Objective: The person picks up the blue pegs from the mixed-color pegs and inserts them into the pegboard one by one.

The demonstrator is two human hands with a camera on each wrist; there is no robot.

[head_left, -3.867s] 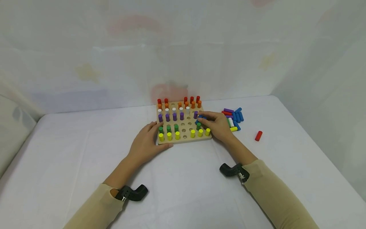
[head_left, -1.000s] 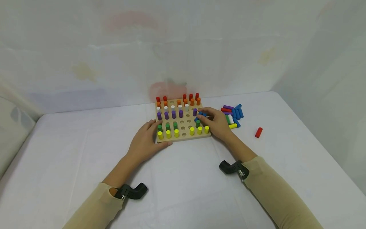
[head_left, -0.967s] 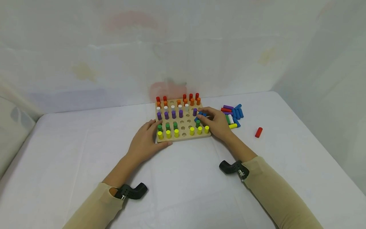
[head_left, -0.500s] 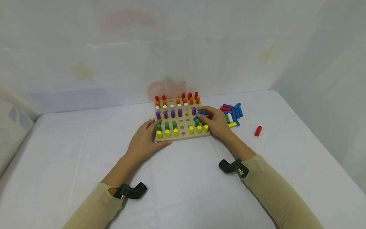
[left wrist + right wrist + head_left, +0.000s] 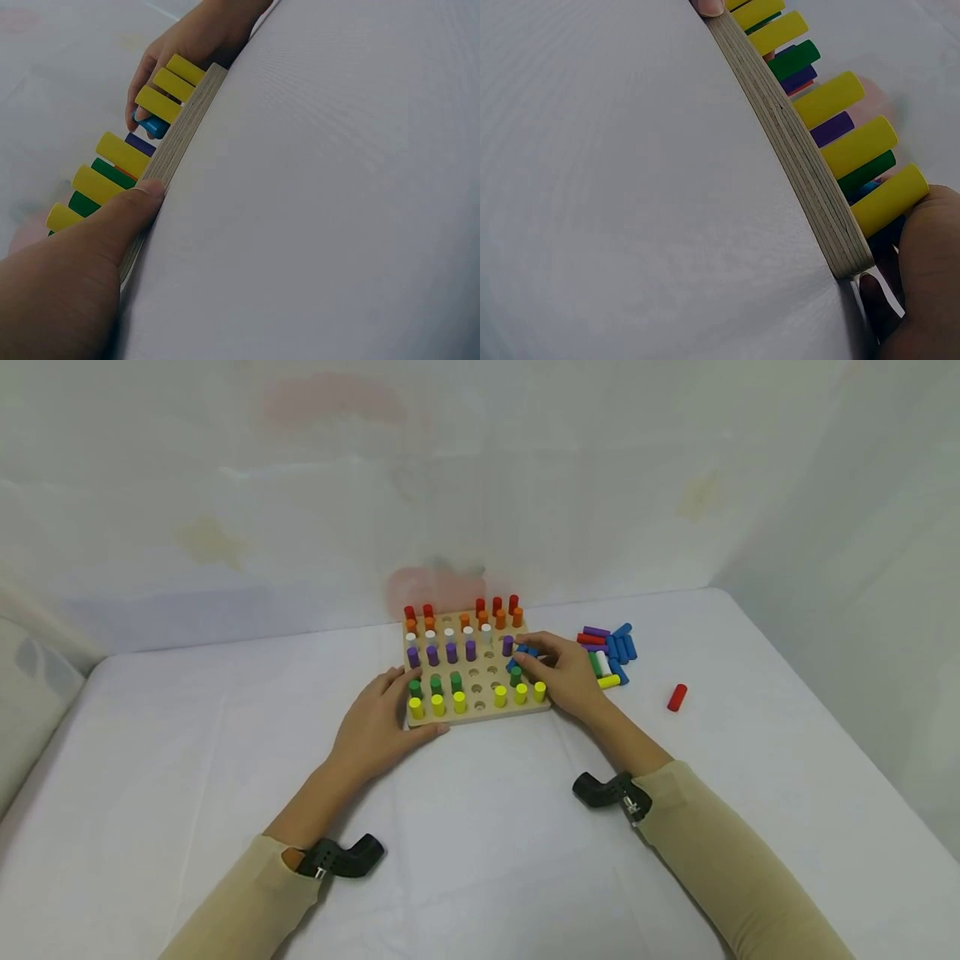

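One pegboard (image 5: 480, 714), six yellow pegs (image 5: 458, 702), two hands (image 5: 371, 735)

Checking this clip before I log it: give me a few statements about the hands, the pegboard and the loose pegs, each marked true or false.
1. The left hand rests on the near left corner of the wooden pegboard. True.
2. The right hand has its grip on a blue peg over the board. True.
3. A lone red peg stands upright in the board's front row. False: it lies on the table, right of the pile of loose pegs.
4. The front row of the board holds green pegs. False: the front row is yellow pegs.
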